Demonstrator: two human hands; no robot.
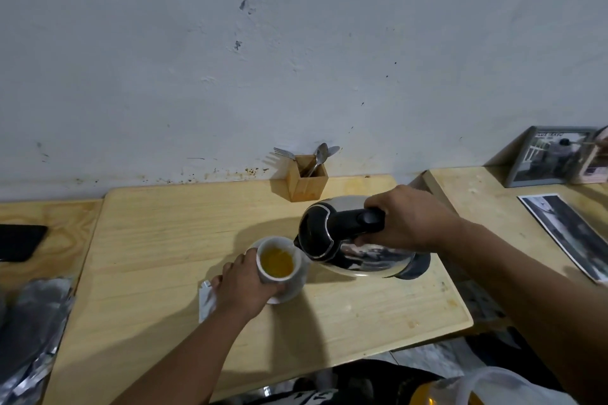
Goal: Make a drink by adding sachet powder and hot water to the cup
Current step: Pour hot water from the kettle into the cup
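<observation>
A white cup [275,274] with yellow-orange liquid inside stands on a white saucer [295,289] in the middle of the wooden table [158,240]. My left hand [245,284] wraps around the cup's left side. My right hand [408,219] grips the black handle of a steel kettle [365,256], which is tilted to the left with its spout over the cup's rim. A torn silver sachet [206,301] lies flat on the table, partly hidden under my left hand.
A wooden box [304,182] holding a fork and spoons stands at the wall behind the kettle. A black phone [18,242] and silver foil packets [29,322] lie at the left. A framed picture [549,156] and a photo print [572,233] sit on the right table.
</observation>
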